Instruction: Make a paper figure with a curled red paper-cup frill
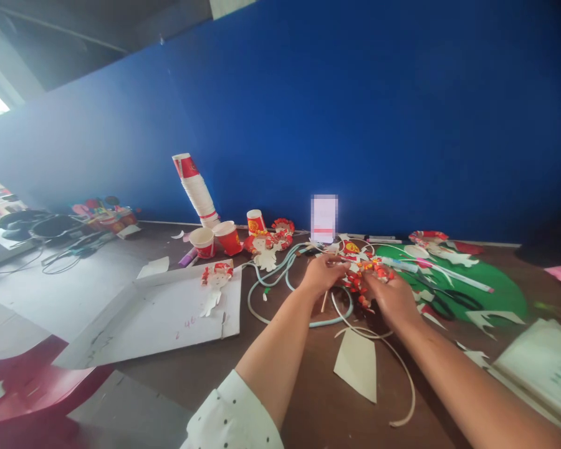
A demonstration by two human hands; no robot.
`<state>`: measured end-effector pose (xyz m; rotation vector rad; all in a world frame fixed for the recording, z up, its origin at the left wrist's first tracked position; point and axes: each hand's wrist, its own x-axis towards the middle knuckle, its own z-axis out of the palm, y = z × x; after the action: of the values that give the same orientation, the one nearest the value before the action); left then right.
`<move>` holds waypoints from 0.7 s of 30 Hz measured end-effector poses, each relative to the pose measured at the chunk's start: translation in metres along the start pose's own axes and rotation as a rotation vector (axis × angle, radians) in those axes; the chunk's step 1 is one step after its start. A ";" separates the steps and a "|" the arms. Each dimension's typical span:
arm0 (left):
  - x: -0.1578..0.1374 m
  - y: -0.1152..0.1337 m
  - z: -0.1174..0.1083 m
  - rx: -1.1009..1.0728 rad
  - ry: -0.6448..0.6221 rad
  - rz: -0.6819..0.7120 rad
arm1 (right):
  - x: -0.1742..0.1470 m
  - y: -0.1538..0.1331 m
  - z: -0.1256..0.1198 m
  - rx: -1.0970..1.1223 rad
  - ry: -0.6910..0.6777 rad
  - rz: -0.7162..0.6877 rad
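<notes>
Over the brown table, my right hand [395, 296] is closed on a cut paper-cup craft [362, 280] with curled red and yellow strips. My left hand [325, 274] touches the craft's left side, its fingers bent together; their tips are partly hidden among the strips. Beneath both hands runs a looped pale blue cable [253, 298]. A curled white paper strip [409, 380] trails below my right hand, beside a cream paper piece [356, 365]. Black-handled scissors [442, 305] lie to the right of that hand, on a green round sheet [505, 296].
A tall leaning stack of paper cups [199, 196] stands against the blue partition [355, 112]. Loose red cups [227, 238] sit beside it. Similar cut crafts [264, 249] lie nearby, one on a white board [159, 318]. A pixelated upright panel [324, 218] stands behind my hands.
</notes>
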<state>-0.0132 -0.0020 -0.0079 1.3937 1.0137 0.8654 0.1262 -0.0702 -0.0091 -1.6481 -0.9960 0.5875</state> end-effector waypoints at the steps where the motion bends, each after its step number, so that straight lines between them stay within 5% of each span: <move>1: 0.000 -0.001 0.002 0.004 -0.010 0.009 | 0.000 -0.001 -0.001 -0.004 0.023 -0.007; 9: -0.009 0.002 0.015 0.136 -0.092 0.022 | -0.006 -0.011 0.000 0.049 0.096 0.059; 13: -0.008 0.003 0.017 0.106 -0.054 0.016 | 0.001 0.001 0.002 0.127 0.091 -0.024; 21: -0.011 0.012 0.017 -0.142 0.026 0.110 | 0.004 0.015 0.008 0.206 -0.082 -0.010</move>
<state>-0.0005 -0.0182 0.0029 1.3297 0.8843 1.0193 0.1267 -0.0637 -0.0249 -1.4466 -0.9682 0.7311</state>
